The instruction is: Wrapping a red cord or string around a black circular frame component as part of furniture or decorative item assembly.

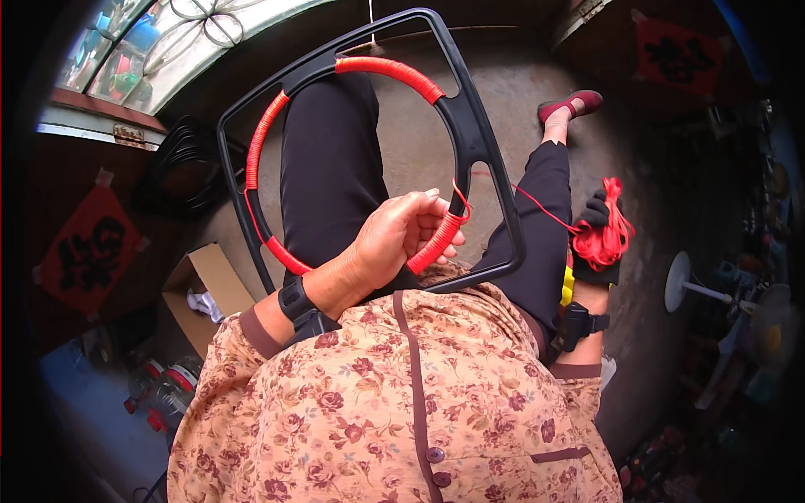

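A black plastic frame [470, 138], squarish with a round ring inside, leans over my lap. Red cord is wound tightly round several stretches of the ring, such as the red wrapping [390, 69] at its far side. My left hand [394, 230] is closed round the ring's near right part, where a loose turn of cord stands up beside its fingers. Off to the right, my right hand [596, 211], in a black glove, grips a looped bundle of red cord [605, 241]. A single strand runs from the bundle toward the ring, passing over my right thigh.
An open cardboard box [220, 281] with something white inside stands at the left. Behind it are stacked black frames [180, 172]. Clear bottles with red caps [172, 390] lie low on the left. A white round-based stand [677, 281] is at the right.
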Demonstrator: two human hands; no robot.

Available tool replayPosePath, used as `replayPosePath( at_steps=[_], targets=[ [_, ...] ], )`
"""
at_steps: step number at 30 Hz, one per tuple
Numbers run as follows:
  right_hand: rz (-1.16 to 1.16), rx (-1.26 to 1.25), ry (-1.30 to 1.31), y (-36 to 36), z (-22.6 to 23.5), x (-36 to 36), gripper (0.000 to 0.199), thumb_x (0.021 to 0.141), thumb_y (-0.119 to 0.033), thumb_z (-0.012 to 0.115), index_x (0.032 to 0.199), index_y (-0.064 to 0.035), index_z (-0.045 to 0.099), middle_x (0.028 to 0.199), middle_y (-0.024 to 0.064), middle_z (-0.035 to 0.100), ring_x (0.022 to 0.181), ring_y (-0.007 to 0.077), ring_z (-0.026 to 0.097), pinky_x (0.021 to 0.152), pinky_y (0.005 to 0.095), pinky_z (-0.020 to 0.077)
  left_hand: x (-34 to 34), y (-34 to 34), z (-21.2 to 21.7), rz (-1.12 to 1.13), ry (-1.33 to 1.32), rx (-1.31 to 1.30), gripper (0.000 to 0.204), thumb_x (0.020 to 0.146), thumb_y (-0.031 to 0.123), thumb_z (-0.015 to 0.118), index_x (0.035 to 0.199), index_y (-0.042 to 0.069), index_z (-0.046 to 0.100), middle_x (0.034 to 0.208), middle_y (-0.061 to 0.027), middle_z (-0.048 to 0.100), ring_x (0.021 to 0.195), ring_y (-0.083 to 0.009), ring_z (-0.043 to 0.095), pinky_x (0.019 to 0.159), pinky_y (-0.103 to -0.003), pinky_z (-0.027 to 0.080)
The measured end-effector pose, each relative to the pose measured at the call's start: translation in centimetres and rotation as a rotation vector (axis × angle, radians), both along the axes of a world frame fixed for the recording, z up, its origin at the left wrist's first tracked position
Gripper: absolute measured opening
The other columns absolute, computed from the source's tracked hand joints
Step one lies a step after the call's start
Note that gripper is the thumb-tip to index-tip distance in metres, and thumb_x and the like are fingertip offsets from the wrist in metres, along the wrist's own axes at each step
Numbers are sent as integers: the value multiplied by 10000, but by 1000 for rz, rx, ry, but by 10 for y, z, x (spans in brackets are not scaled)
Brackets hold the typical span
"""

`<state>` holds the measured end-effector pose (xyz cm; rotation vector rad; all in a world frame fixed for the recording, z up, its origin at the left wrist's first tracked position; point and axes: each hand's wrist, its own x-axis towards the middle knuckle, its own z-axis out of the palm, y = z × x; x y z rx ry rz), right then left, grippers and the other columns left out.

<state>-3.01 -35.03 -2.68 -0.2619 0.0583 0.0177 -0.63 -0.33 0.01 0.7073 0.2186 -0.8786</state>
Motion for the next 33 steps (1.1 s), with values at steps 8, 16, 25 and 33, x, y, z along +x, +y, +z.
replayPosePath(
  at_steps=[8, 16, 25, 33],
  targets=[
    [121, -197, 22, -68, -33, -49, 328, 971, -186, 439, 1231, 12, 469, 966, 66, 558, 828, 142, 552, 724, 249, 456, -1, -10, 11, 57, -66, 180, 197, 926, 234, 568, 976, 44, 572, 787, -134, 663, 604, -164, 652, 549, -254, 554],
    [176, -872, 280, 46, 37, -31, 390, 914, -136, 559, 1272, -1, 482, 1119, 71, 596, 1007, 152, 584, 847, 283, 484, -1, -10, 3, 71, -138, 199, 140, 902, 187, 611, 928, 61, 557, 776, -80, 647, 632, -135, 652, 569, -241, 561],
    [426, -842, 89, 150, 47, 20, 523, 812, -167, 671, 1265, 18, 485, 1186, 79, 577, 1078, 145, 540, 906, 240, 425, -5, -10, -2, 137, -383, 180, 160, 873, 185, 660, 878, 42, 588, 751, 26, 581, 581, -14, 472, 528, -160, 384],
    [519, -698, 80, 151, 25, 15, 457, 969, -261, 494, 1342, -5, 423, 1264, 96, 534, 1110, 137, 543, 975, 268, 429, -2, -7, -2, 125, -116, 63, 241, 956, 239, 506, 949, 12, 586, 844, -41, 642, 703, -92, 621, 661, -241, 520]
  ],
)
